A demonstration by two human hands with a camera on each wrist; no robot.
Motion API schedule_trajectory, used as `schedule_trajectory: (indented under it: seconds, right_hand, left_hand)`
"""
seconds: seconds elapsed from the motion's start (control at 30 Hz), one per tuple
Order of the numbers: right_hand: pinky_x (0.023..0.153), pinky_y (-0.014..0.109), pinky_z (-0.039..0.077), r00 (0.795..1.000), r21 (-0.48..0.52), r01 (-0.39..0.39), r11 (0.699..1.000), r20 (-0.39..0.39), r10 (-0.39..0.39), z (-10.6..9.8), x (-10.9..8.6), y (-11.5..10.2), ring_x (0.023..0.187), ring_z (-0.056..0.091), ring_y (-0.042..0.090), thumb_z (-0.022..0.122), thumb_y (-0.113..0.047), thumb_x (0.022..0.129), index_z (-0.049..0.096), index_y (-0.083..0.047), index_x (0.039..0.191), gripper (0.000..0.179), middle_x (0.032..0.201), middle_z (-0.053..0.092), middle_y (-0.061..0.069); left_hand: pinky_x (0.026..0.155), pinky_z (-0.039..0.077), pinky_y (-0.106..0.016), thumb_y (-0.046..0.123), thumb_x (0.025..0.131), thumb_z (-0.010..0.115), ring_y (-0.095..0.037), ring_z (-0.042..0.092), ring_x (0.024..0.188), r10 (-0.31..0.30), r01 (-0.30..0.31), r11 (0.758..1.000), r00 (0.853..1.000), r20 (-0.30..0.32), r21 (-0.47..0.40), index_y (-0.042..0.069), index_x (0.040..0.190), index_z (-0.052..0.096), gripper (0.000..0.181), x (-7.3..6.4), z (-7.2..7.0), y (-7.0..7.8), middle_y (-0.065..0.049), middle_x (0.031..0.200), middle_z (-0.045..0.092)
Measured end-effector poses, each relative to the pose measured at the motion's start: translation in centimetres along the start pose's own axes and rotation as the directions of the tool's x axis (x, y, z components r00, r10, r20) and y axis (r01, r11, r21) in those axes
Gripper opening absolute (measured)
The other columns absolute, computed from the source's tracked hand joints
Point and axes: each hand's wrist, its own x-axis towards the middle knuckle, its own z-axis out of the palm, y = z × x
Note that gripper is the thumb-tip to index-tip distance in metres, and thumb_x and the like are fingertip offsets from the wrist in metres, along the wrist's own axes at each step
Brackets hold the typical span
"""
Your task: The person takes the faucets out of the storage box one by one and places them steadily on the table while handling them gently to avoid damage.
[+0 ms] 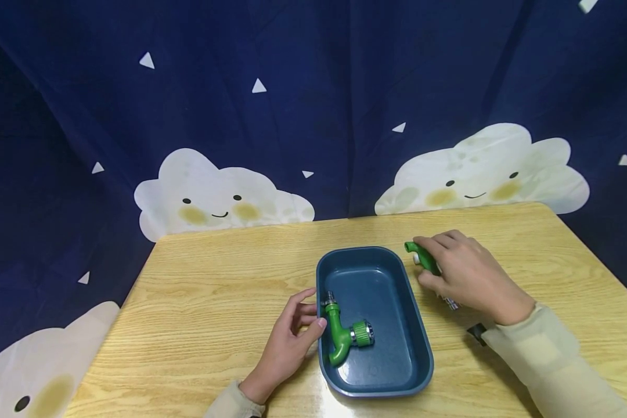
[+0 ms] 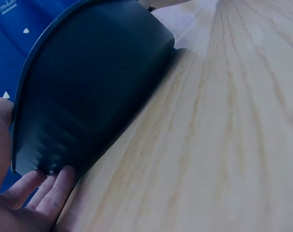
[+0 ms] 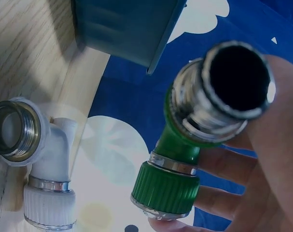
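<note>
In the head view, my left hand [image 1: 288, 341] grips the left wall of a dark blue plastic tub [image 1: 419, 337], thumb at the rim and fingers along the outside. A green tap [image 1: 339, 331] with a chrome-trimmed knob lies inside, against that left wall. To the right of the tub, my right hand [image 1: 465, 273] holds another green tap [image 3: 165, 188], its threaded chrome end facing the right wrist camera. Close by it on the table is a white tap [image 3: 49, 154] with a ribbed knob, mostly hidden by the hand in the head view.
The tub stands on a light wooden table [image 1: 214, 302]. A dark blue curtain [image 1: 319, 104] printed with white clouds hangs behind the table's back edge. A small black object [image 1: 477, 333] shows beside the right sleeve.
</note>
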Motion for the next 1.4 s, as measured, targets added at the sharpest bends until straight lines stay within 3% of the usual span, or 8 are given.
schedule_trajectory:
  seconds: [0.83,1.0,1.4]
  right_hand:
    - [0.085,0.057,0.054,0.997,0.001,-0.065,0.998,0.029,0.065,-0.2,-0.1,1.1,0.106,0.066,0.039,0.071,-0.031,0.088,0.066,-0.001,0.131,0.052,0.115,0.074,0.021]
    - [0.081,0.054,0.054,0.997,0.001,-0.069,0.998,0.03,0.069,-0.3,-0.2,1.3,0.105,0.066,0.039,0.07,-0.035,0.092,0.066,-0.002,0.131,0.052,0.115,0.074,0.02]
    - [0.072,0.048,0.05,0.989,0.004,-0.119,0.993,0.093,0.118,-0.4,-0.2,2.1,0.102,0.064,0.036,0.073,-0.027,0.084,0.063,-0.001,0.135,0.058,0.118,0.072,0.023]
  left_hand:
    - [0.087,0.057,-0.023,0.012,0.099,0.068,-0.009,0.069,0.103,0.004,-0.004,1.0,1.0,0.003,-0.013,0.02,0.151,0.046,0.057,0.0,0.0,0.1,-0.018,0.133,0.066]
    - [0.087,0.057,-0.023,0.013,0.099,0.068,-0.01,0.069,0.103,-0.002,0.002,1.0,1.0,0.0,-0.012,0.023,0.151,0.046,0.057,0.1,0.0,0.0,-0.018,0.133,0.066]
    - [0.086,0.057,-0.023,0.014,0.099,0.069,-0.012,0.069,0.104,-0.007,0.007,1.0,1.0,0.001,-0.003,0.025,0.151,0.046,0.058,0.1,0.0,-0.1,-0.017,0.133,0.066]
